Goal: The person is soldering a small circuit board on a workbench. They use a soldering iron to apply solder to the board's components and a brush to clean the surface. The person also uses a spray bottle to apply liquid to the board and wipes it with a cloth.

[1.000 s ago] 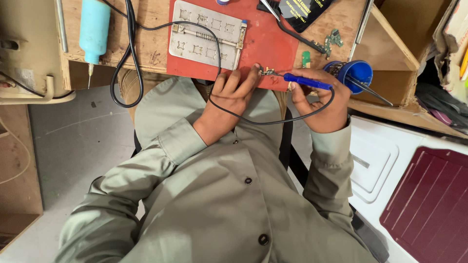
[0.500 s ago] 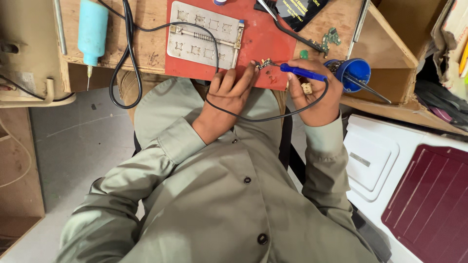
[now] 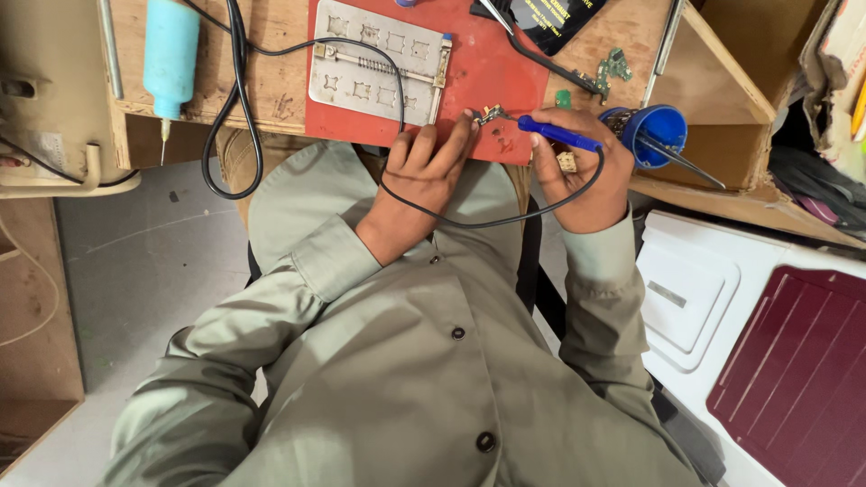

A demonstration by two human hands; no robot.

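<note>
Centrally, a small metal part lies at the near edge of a red work mat, pinned there by the fingertips of the left hand, whose fingers are stretched forward and pressed close together on the mat's edge. The tip of a blue-handled soldering iron meets this part from the right. The right hand is curled around the iron's handle in a pen-like grip; a small pale object sits against its fingers, too small to identify. A black cord runs from the iron's rear, loops beneath both wrists, and climbs back over the mat.

Farther onto the mat rests a grey metal holding fixture with square cut-outs. Just beside the right hand stands a blue cup with a thin metal tool leaning out of it, and a small green circuit board lies on the wooden bench behind. A pale blue squeeze bottle, nozzle pointing toward the person, lies well to the left. Both arms wear grey-green sleeves.
</note>
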